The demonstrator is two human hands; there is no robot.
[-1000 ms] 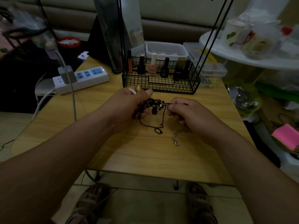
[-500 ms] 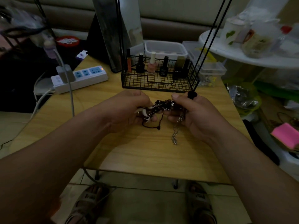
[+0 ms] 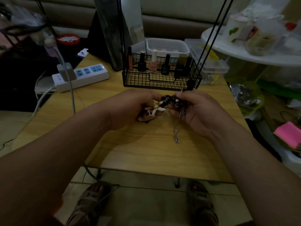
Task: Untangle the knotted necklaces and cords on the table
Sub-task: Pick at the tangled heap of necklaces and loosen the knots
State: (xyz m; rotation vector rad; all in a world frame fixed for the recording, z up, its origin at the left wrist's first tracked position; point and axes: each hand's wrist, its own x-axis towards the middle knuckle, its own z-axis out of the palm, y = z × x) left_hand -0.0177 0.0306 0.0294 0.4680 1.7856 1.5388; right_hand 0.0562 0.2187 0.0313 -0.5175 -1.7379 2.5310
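A dark knotted bundle of necklaces and cords (image 3: 170, 100) with white shell-like pieces (image 3: 158, 108) hangs between both hands above the wooden table (image 3: 146, 152). My left hand (image 3: 135, 108) grips the bundle's left end, fingers curled round it. My right hand (image 3: 197, 110) pinches the right end, palm turned partly up. A thin silver chain (image 3: 176, 132) dangles from the right hand's side down to the tabletop. A black bead (image 3: 190, 83) sticks up above the right fingers.
A black wire basket (image 3: 161, 79) with nail polish bottles stands at the table's far edge. A white power strip (image 3: 81, 77) with a plugged charger lies far left, its cable running off the table's left side. Plastic boxes (image 3: 167, 46) sit behind the basket. A cluttered white shelf (image 3: 244, 53) is on the right.
Both hands have drawn the bundle closer together and turned it; the right palm has rolled upward. The black cord loop that hung below is now gathered under the left hand.
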